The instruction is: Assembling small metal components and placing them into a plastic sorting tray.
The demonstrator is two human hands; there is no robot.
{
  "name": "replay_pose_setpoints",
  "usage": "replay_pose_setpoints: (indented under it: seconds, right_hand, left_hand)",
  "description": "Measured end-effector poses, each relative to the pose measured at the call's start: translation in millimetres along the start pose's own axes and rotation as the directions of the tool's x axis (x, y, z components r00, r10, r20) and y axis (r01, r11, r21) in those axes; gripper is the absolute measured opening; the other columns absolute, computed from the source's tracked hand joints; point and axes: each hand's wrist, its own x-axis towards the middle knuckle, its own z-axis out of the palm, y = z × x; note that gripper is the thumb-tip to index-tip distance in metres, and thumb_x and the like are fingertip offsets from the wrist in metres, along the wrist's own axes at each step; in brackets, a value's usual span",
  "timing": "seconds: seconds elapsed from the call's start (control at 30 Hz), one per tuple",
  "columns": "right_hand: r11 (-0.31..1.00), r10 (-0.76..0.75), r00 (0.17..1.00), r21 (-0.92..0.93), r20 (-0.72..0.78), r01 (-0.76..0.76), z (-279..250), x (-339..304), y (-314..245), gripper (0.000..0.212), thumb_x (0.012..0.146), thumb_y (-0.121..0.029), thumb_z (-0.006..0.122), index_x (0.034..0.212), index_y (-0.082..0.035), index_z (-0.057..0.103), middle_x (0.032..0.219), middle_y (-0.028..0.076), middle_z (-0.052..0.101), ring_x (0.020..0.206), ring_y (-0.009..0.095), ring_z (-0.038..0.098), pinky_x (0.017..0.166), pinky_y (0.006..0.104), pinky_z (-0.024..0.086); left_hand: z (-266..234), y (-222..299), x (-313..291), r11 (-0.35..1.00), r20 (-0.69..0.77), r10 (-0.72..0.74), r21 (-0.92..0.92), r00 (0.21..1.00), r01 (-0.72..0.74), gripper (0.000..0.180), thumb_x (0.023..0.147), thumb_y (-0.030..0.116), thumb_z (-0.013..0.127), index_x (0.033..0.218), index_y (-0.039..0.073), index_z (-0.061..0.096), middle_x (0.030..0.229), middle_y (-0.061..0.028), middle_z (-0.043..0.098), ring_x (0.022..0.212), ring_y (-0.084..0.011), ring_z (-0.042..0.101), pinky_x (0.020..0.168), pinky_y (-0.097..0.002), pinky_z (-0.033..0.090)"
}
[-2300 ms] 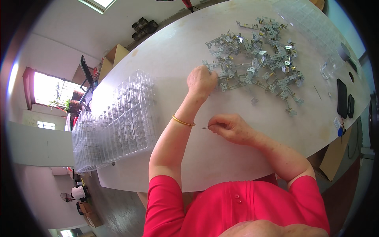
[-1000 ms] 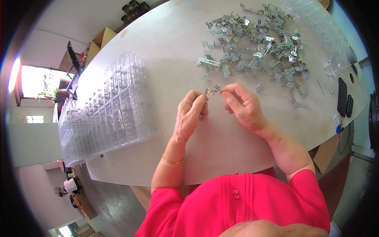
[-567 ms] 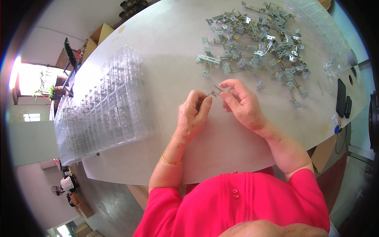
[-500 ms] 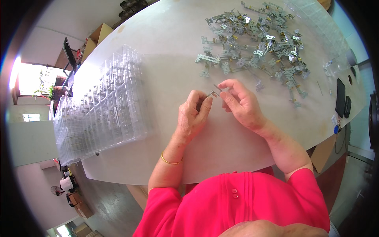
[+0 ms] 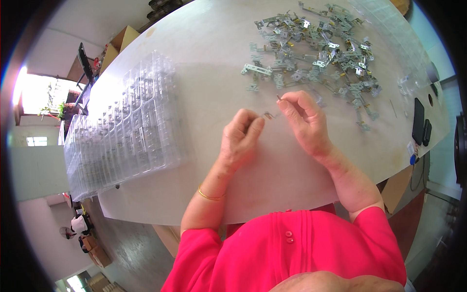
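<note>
Over the middle of the table, my left hand [image 5: 241,135] is closed in a pinch on a small metal bracket [image 5: 268,116], whose end sticks out past the fingertips. My right hand [image 5: 307,121] sits a little to the right, thumb and fingers pinching a thin rod-like piece [image 5: 279,98], of which only a short dark end shows. The two hands are apart. Beyond them lies a loose heap of metal brackets [image 5: 318,63], silvery with some brass-coloured parts.
A tall stack of clear plastic trays [image 5: 146,131] holding metal parts stands on the left of the white table [image 5: 209,68]. More clear trays [image 5: 384,29] lie at the far right. A black phone [image 5: 418,120] and a thin stick [image 5: 393,108] rest near the right edge.
My right hand has drawn away to the right from the left hand, taking the thin piece along. My left hand keeps its pinch on the bracket, almost in the same place.
</note>
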Motion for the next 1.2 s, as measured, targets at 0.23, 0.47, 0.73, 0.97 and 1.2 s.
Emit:
replay_pose_setpoints:
  seconds: [0.23,0.47,0.73,0.97,1.2]
  right_hand:
    - [0.966,0.246,0.960,0.049,0.134,-0.255,0,-3,-5,0.008,0.100,-0.013,0.064,0.100,-0.005,0.064,0.070,-0.006,0.050,0.062,0.002,0.040,0.054,0.0221,0.035]
    - [0.962,0.273,0.946,-0.025,0.176,-0.273,2,-2,-7,0.009,0.100,-0.013,0.064,0.099,-0.004,0.064,0.069,-0.005,0.050,0.062,0.004,0.039,0.054,0.0247,0.036]
    - [0.958,0.286,0.941,-0.054,0.181,-0.281,1,-2,-6,0.011,0.100,-0.015,0.064,0.098,-0.004,0.064,0.069,-0.005,0.051,0.061,0.004,0.039,0.054,0.0251,0.036]
    - [0.952,0.305,0.931,-0.068,0.200,-0.297,1,-1,-6,0.013,0.101,-0.016,0.063,0.098,-0.003,0.064,0.068,-0.004,0.053,0.060,0.005,0.043,0.054,0.0252,0.038]
    - [0.827,0.492,0.824,0.146,0.283,-0.544,-3,2,-11,0.016,0.105,-0.015,0.053,0.109,-0.003,0.062,0.080,0.000,0.062,0.067,0.007,0.056,0.061,0.0248,0.048]
  left_hand:
    - [-15,1,6,0.859,0.047,-0.259,-0.445,0.965,0.253,0.021,0.104,0.022,0.057,0.096,0.003,0.059,0.069,-0.0009,0.051,0.056,-0.0109,0.050,0.053,-0.0248,0.039]
    - [-16,0,6,0.831,0.052,-0.255,-0.499,0.966,0.246,0.022,0.104,0.023,0.056,0.096,0.003,0.058,0.068,-0.0012,0.050,0.056,-0.0114,0.049,0.054,-0.0256,0.039]
    - [-15,-3,5,0.895,0.028,-0.157,-0.419,0.987,0.154,0.022,0.105,0.023,0.056,0.097,0.002,0.058,0.069,-0.0010,0.052,0.057,-0.0100,0.050,0.054,-0.0240,0.039]
    - [-15,-7,3,0.973,-0.033,-0.042,-0.227,0.999,0.034,0.016,0.102,0.017,0.062,0.093,0.004,0.058,0.068,0.0040,0.051,0.061,-0.0042,0.044,0.054,-0.0220,0.037]
    - [-14,-6,3,0.990,0.016,-0.044,-0.136,0.999,0.046,0.015,0.102,0.015,0.062,0.097,0.002,0.058,0.069,0.0032,0.052,0.060,-0.0046,0.045,0.054,-0.0207,0.036]
